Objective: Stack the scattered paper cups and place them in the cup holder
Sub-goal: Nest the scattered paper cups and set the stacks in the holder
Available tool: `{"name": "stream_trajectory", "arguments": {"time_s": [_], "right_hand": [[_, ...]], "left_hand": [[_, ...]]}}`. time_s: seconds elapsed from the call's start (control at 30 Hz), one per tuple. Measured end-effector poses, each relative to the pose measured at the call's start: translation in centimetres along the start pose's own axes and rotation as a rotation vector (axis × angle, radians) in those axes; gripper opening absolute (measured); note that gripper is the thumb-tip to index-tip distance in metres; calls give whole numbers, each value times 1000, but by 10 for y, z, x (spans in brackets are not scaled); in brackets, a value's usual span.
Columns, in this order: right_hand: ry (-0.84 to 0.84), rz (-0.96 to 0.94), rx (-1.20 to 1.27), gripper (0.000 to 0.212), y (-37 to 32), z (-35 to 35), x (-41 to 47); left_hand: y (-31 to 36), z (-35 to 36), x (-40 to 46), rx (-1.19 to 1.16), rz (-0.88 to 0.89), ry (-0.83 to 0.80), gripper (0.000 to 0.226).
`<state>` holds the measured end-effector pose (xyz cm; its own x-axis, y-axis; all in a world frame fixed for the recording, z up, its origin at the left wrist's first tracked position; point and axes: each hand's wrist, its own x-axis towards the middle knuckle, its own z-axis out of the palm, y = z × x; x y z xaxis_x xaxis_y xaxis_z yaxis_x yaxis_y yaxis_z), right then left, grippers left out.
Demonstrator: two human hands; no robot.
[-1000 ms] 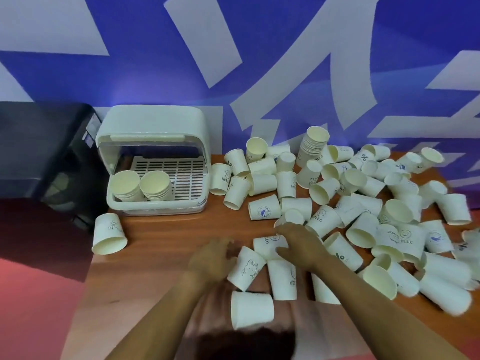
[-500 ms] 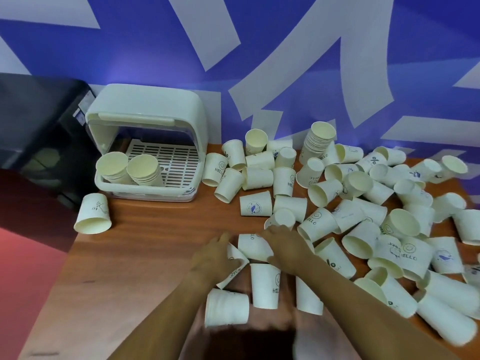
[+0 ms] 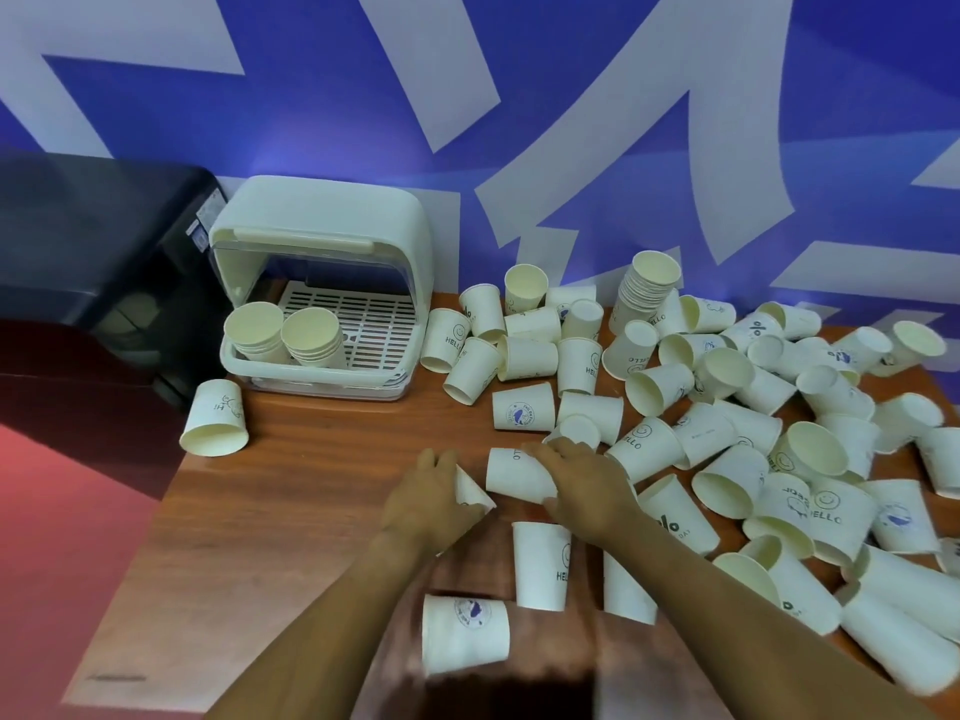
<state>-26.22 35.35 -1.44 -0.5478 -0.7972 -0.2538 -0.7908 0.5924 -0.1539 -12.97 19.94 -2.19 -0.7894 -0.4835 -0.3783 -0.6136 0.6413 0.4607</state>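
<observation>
At the far left we see a black appliance (image 3: 93, 262), then a lone paper cup (image 3: 215, 419) on its side at the wooden table's (image 3: 291, 491) edge. Behind it stands the white cup holder (image 3: 332, 283), lid raised, with two cup stacks (image 3: 283, 335) inside. Our left hand (image 3: 434, 504) curls around a tipped cup (image 3: 472, 493); our right hand (image 3: 584, 488) grips another lying cup (image 3: 511, 470). Rightward sprawl the scattered cups (image 3: 727, 407), with one tall stack (image 3: 647, 288) by the blue wall (image 3: 519, 122).
</observation>
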Motion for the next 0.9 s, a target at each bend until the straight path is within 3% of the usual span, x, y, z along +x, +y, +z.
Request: {"name": "stream_trajectory", "arguments": {"time_s": [0.47, 0.9], "right_hand": [[215, 131, 149, 70, -18, -30, -6], [254, 21, 219, 70, -61, -70, 38]], "left_hand": [[-48, -55, -18, -174, 77, 215, 74], [-81, -107, -7, -301, 78, 390, 61]]}}
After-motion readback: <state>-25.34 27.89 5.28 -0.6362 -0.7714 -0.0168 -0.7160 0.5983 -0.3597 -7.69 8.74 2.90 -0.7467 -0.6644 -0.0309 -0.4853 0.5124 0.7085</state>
